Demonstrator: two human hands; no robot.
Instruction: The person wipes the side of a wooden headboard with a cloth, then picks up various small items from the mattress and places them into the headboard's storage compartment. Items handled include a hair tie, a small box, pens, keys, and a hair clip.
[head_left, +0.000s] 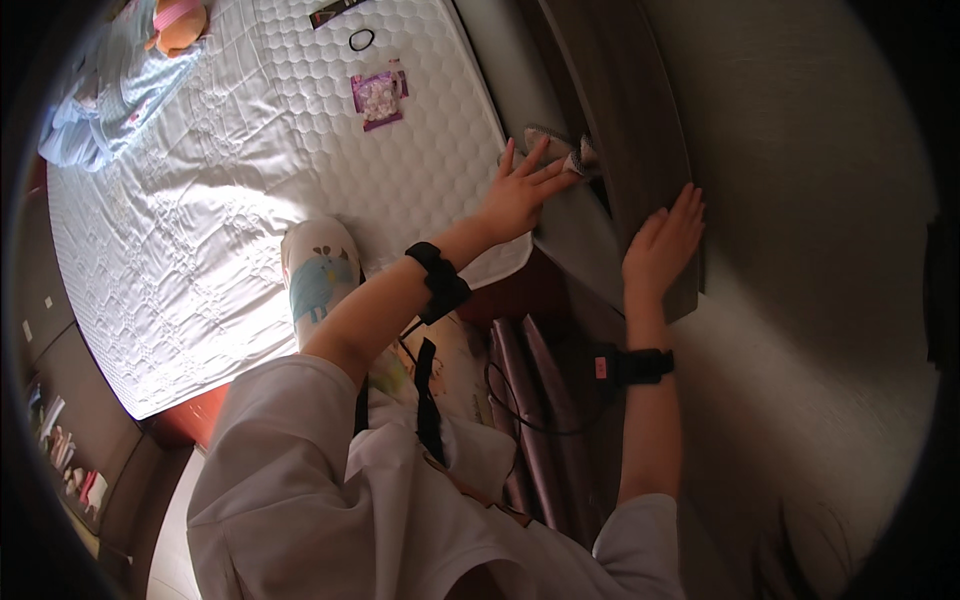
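My left hand (517, 202) reaches over the mattress edge toward the dark headboard (640, 110). Its fingers are spread, and the tips touch a crumpled grey cloth (550, 142) with a checked border. Part of this cloth sits at the dark gap along the headboard, where its far end is hidden. Flat against the headboard's outer edge lies my right hand (665, 242), fingers stretched out and holding nothing. Black straps circle both my wrists.
On the white quilted mattress (430, 150) lie a purple-edged packet (380, 98), a black hair tie (361, 40) and a dark flat strip (335, 12). A plush toy (180, 28) and light-blue bedding (125, 95) are far left. Mauve curtain-like folds (545, 400) hang near my body.
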